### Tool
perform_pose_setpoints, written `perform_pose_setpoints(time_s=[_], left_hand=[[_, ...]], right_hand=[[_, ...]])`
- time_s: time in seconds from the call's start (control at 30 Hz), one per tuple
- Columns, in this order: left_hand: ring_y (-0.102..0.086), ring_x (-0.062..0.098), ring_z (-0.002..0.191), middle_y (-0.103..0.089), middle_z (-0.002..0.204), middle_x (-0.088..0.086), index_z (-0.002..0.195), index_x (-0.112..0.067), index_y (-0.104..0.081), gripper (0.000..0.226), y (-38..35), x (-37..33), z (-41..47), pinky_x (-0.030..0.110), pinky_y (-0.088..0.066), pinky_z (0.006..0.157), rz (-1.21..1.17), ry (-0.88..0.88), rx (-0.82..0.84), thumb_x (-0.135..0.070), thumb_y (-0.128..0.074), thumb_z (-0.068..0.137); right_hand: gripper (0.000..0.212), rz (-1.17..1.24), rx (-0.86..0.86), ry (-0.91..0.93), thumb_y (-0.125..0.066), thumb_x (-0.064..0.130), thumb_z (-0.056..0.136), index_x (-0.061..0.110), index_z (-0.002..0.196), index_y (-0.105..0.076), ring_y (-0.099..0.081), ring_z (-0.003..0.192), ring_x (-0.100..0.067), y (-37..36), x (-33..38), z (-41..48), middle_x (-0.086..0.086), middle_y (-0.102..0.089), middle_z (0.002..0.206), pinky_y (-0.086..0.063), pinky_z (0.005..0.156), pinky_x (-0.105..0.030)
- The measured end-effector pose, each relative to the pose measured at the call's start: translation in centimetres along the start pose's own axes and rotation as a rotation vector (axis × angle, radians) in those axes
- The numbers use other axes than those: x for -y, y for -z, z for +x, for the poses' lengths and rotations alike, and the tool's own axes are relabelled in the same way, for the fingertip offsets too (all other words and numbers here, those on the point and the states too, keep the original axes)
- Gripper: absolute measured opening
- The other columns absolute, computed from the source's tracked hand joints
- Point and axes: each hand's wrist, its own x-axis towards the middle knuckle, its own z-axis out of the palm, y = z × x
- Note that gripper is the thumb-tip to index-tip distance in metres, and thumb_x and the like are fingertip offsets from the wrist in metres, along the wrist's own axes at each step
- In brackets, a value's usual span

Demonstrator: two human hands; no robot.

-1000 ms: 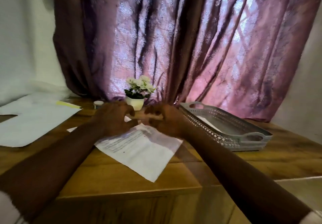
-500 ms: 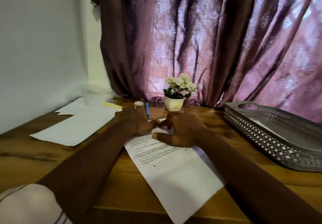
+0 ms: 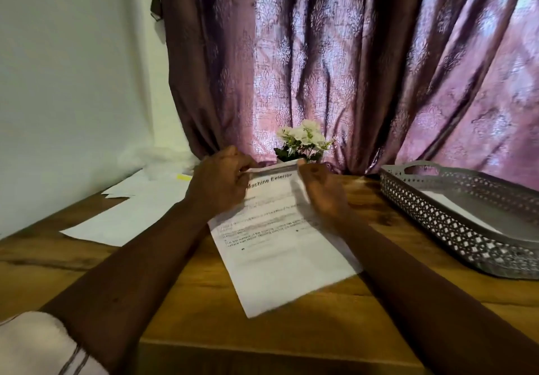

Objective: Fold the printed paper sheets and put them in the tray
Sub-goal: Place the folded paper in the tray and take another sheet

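Item: printed sheet (image 3: 280,237), white, heading uppermost, lying at a slant on the wooden bench (image 3: 379,310) in front of the person; near end flat on the wood, far end raised off it.

Hold: left hand (image 3: 217,183) closed on the far left corner, right hand (image 3: 322,192) closed on the far right corner, fingers pinching the raised edge (exact finger placement on the right is blurred).

Step in hand, as judged: the first fold, far edge to be brought toward the near edge.

Method advised: carry both corners over together and level; match them to the near corners before pressing; only then run a finger along the bend, middle outward, so the crease comes straight. The sheet sits askew, so squaring by its own corners, not by the bench edge, seems wiser. Thin paper will buckle if one hand leads.

Destination: grey perforated tray (image 3: 443,217), to the right, apart from the sheet; something white, probably paper, already lies inside.

Adjacent: loose white sheets (image 3: 131,217) to the left; small potted plant (image 3: 303,144) just behind the hands; patterned curtain (image 3: 335,68) at the back.
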Motion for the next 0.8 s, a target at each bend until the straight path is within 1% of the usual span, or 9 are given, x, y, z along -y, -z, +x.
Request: perform_pose_setpoints(time_s=[0.07,0.13,0.23,0.33,0.43,0.5,0.6,0.7,0.8], left_hand=[[-0.062,0.025,0.086,-0.061,0.093,0.001,0.105,-0.025,-0.077,0.020,0.3,-0.7,0.2,0.038,-0.051,0.071,0.064,-0.190,-0.139,-0.021,-0.065,0.089],[-0.060,0.025,0.084,-0.060,0.090,0.000,0.101,-0.024,-0.077,0.017,0.2,-1.3,0.1,0.039,-0.049,0.068,0.109,-0.341,-0.168,-0.018,-0.069,0.087],[-0.062,0.026,0.085,-0.058,0.087,-0.003,0.096,-0.027,-0.075,0.013,-0.6,-2.2,-0.3,0.041,-0.049,0.069,0.152,-0.451,-0.064,-0.025,-0.070,0.084],[-0.060,0.017,0.101,-0.054,0.097,-0.013,0.101,-0.031,-0.072,0.027,-1.0,-3.2,-1.0,0.035,-0.048,0.083,0.075,-0.288,0.155,-0.050,-0.071,0.082],[-0.050,0.007,0.124,-0.057,0.133,-0.014,0.133,-0.033,-0.061,0.060,-1.8,-4.4,-1.8,0.031,-0.043,0.102,-0.058,-0.127,0.448,-0.073,-0.058,0.087],[-0.042,0.011,0.141,-0.044,0.156,-0.012,0.153,-0.034,-0.041,0.076,-2.3,-5.5,-2.4,0.035,-0.036,0.116,-0.168,-0.087,0.667,-0.077,-0.046,0.091],[-0.024,0.012,0.154,-0.020,0.169,-0.014,0.160,-0.044,-0.014,0.087,-2.9,-5.8,-2.6,0.040,-0.024,0.125,-0.199,-0.033,0.853,-0.087,-0.032,0.087],[-0.009,0.013,0.158,-0.006,0.172,-0.013,0.162,-0.042,-0.004,0.098,-2.9,-5.5,-2.6,0.044,-0.014,0.128,-0.137,0.013,0.900,-0.094,-0.022,0.081],[-0.010,0.013,0.158,-0.007,0.171,-0.012,0.163,-0.037,-0.012,0.086,-1.6,-4.5,-2.7,0.036,-0.010,0.126,-0.129,0.114,0.908,-0.083,-0.022,0.090]], right_hand=[[0.064,0.370,0.079,-0.245,-0.043,0.075,0.095,0.020,0.115,-0.069,-0.067,0.100,-0.025,0.6,0.0,0.9,-0.005,-0.073,0.108,-0.051,0.082,-0.036],[0.082,0.526,0.233,-0.381,-0.064,0.082,0.077,0.017,0.126,-0.070,-0.070,0.112,-0.033,0.9,-1.1,1.7,-0.012,-0.074,0.124,-0.053,0.100,-0.051],[0.054,0.521,0.294,-0.350,-0.087,0.042,0.078,0.008,0.117,-0.075,-0.074,0.107,-0.035,1.2,-2.0,1.6,-0.018,-0.076,0.118,-0.056,0.100,-0.051],[0.005,0.197,0.194,-0.171,-0.082,0.010,0.085,0.011,0.087,-0.078,-0.074,0.088,-0.025,1.5,-2.4,1.0,-0.014,-0.078,0.096,-0.059,0.080,-0.035],[0.013,-0.071,0.170,-0.072,-0.084,0.020,0.085,0.020,0.075,-0.075,-0.062,0.059,-0.008,1.7,-2.5,0.6,0.003,-0.071,0.069,-0.050,0.056,-0.026],[0.013,-0.314,0.235,-0.013,-0.082,0.025,0.086,0.024,0.077,-0.073,-0.064,0.068,-0.007,1.6,-2.0,0.4,0.006,-0.071,0.078,-0.050,0.061,-0.025],[0.015,-0.528,0.246,0.026,-0.076,0.031,0.090,0.037,0.078,-0.069,-0.065,0.093,-0.013,1.3,-1.9,0.4,0.006,-0.072,0.100,-0.046,0.072,-0.025],[0.029,-0.546,0.238,-0.023,-0.077,0.034,0.088,0.040,0.061,-0.067,-0.070,0.095,-0.012,1.1,-2.4,0.3,0.012,-0.078,0.095,-0.056,0.078,-0.029],[0.032,-0.562,0.223,-0.028,-0.078,0.036,0.087,0.039,0.056,-0.068,-0.071,0.094,-0.009,1.2,-2.5,0.3,0.016,-0.079,0.092,-0.060,0.085,-0.033]])
